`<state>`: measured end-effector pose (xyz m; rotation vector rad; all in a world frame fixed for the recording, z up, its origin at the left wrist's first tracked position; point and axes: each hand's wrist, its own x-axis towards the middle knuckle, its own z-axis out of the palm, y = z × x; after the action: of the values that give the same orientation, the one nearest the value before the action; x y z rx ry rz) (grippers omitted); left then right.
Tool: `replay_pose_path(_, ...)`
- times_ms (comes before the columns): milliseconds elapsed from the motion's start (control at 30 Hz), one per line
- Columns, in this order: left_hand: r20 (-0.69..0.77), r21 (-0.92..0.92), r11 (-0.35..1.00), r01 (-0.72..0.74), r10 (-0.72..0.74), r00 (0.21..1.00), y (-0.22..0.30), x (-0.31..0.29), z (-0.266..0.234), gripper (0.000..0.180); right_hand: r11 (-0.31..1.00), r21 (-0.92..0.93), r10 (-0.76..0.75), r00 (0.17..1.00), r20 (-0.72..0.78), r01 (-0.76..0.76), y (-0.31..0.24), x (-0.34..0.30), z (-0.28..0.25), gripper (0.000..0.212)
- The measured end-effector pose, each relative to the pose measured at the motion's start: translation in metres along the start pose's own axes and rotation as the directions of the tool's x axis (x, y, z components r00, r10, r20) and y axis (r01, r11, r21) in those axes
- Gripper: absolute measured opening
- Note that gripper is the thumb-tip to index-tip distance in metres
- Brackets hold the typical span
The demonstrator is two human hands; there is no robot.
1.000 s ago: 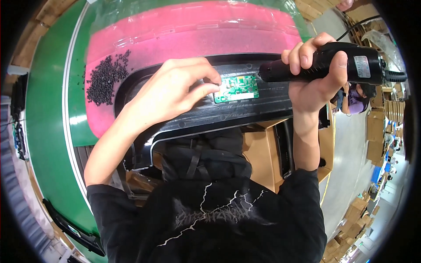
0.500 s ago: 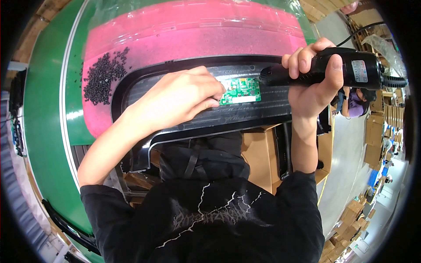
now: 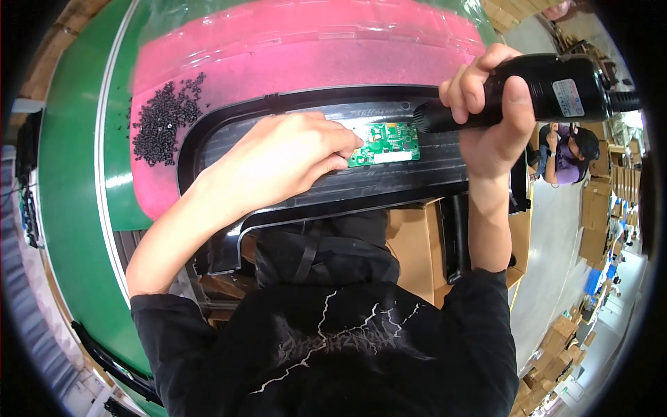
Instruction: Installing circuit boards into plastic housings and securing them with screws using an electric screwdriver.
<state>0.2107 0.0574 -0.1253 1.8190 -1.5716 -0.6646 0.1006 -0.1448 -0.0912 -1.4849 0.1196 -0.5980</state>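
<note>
A green circuit board [image 3: 392,144] lies in a long black plastic housing [image 3: 292,198]. At the board's left end my left hand [image 3: 299,149] has its thumb and fingertips closed on the edge; exactly how they grip is partly hidden. Wrapped around a black corded electric screwdriver [image 3: 538,87] is my right hand [image 3: 490,104]. The tool slants down to the left, its ribbed front end over the board's right edge. Its bit cannot be made out.
A pile of small black screws [image 3: 163,128] sits on a pink mat [image 3: 313,62], left of the housing. The mat covers part of a green table [image 3: 76,167]. Below the housing stands an open cardboard box [image 3: 413,240]. Another person [image 3: 570,153] sits farther right.
The screwdriver's rear end has risen slightly and my right hand has shifted a little. The board sits slightly farther right. My left hand stays at its left end.
</note>
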Motion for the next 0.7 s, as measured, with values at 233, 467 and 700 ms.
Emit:
replay_pose_path(233,-0.115,-0.05,0.988,-0.149,0.143,0.983,0.002,-0.015,-0.012,0.014,0.864,0.5,-0.168,0.97,0.174,0.06,-0.047,-0.016,0.033,0.044)
replay_pose_path(467,-0.263,-0.109,0.963,-0.248,0.213,0.941,0.01,-0.021,-0.019,0.018,0.894,0.438,-0.241,0.928,0.283,0.098,-0.058,-0.017,0.056,0.05)
replay_pose_path(700,-0.325,0.059,0.975,-0.216,0.223,0.919,0.002,-0.025,-0.024,0.018,0.893,0.43,-0.304,0.886,0.35,0.136,-0.04,-0.004,0.063,0.052)
